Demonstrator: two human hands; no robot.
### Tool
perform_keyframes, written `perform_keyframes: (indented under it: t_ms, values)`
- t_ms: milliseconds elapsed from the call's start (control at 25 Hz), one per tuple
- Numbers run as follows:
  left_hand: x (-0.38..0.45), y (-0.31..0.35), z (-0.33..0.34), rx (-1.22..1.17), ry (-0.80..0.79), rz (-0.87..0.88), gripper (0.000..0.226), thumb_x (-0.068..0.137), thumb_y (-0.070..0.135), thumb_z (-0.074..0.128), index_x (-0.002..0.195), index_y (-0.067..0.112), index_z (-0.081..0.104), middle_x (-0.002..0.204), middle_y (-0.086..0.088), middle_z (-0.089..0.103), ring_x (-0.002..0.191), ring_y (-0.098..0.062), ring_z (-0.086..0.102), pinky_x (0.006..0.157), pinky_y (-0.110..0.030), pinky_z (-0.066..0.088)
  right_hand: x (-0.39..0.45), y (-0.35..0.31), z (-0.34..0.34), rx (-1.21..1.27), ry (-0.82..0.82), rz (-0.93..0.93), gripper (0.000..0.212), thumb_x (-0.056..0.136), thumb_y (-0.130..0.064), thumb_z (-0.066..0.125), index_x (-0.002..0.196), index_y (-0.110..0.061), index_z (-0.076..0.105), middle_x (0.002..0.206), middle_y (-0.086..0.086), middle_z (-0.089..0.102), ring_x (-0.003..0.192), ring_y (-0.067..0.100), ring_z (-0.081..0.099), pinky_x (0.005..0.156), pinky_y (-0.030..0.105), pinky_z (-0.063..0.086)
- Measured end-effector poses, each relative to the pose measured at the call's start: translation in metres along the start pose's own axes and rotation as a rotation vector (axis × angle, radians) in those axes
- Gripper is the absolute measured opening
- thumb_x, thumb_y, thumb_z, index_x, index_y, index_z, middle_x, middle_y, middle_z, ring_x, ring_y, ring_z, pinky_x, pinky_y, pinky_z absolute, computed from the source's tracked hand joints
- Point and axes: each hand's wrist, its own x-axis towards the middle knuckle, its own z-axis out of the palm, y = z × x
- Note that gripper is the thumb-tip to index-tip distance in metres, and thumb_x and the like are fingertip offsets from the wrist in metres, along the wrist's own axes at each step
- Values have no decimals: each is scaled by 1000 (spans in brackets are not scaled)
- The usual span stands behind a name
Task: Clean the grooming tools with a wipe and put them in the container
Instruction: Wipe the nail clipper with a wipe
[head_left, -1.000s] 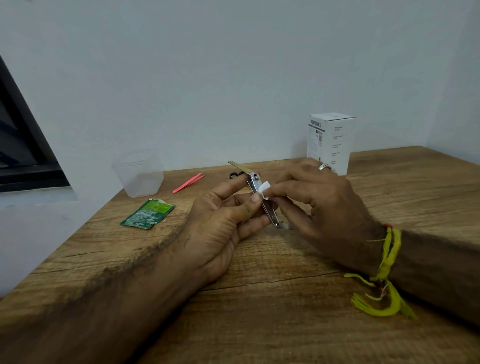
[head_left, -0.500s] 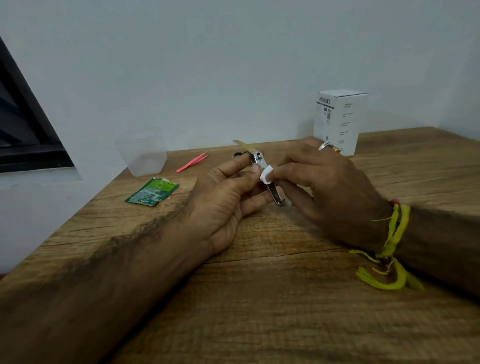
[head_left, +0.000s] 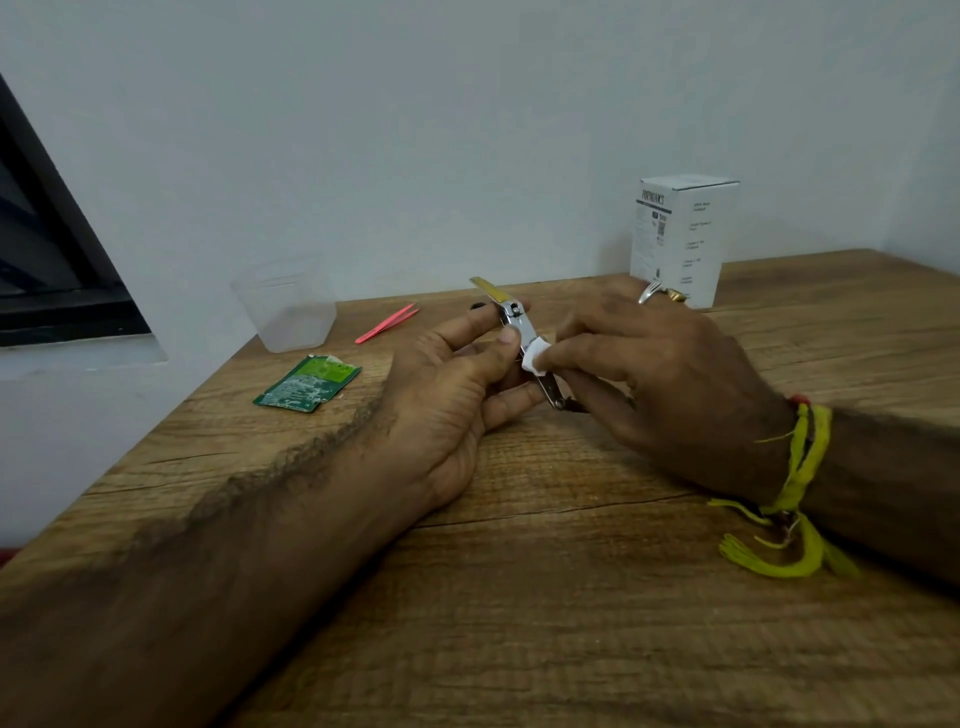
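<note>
Nail clipper (head_left: 524, 340) is held at frame centre, just above the table (head_left: 571, 597), tilted with its lever end up and toward the wall. Lever is swung open; a yellowish strip is seen on its upper end.

Left hand (head_left: 452, 400): clipper is gripped, thumb pressed on the metal body from the near side, fingers curled behind and under it. Left forearm is laid on the table from lower left.

Right hand (head_left: 654, 384): a small folded white wipe (head_left: 536, 359) is pinched between thumb and fingertips and pressed against the middle of the clipper body. A ring is worn on one finger; a yellow thread band (head_left: 795, 499) is tied at the wrist, loose ends hanging onto the table.

Clear plastic container (head_left: 285, 306) is standing upright at upper left of the table, close to the wall. Contents cannot be told. Pink tweezers (head_left: 387, 323) are lying flat on the table between the container and the clipper, apart from both. Torn green wipe sachet (head_left: 307, 383) is lying flat just in front of the container.

White printed box (head_left: 683, 236) is standing upright at the wall, behind the right hand. Dark window frame is seen at far left edge.
</note>
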Motion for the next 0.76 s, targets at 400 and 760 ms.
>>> perform_keyframes:
  t_ms: [400, 760]
  values:
    - [0, -2, 0, 73, 17, 68, 29, 98, 2, 57, 126, 4, 64, 102, -19, 76, 79, -18, 74, 66, -31, 62, 1, -3, 0, -116, -27, -88, 13, 90, -9, 64, 95, -6, 75, 91, 11, 70, 83, 33, 64, 65, 43, 50]
    - [2, -3, 0, 167, 65, 124, 27, 102, 5, 54, 128, 4, 60, 87, -10, 78, 63, -16, 73, 51, -26, 57, 3, -7, -1, -147, -79, -122, 11, 83, -9, 75, 94, -7, 75, 95, 14, 71, 81, 35, 66, 60, 41, 53]
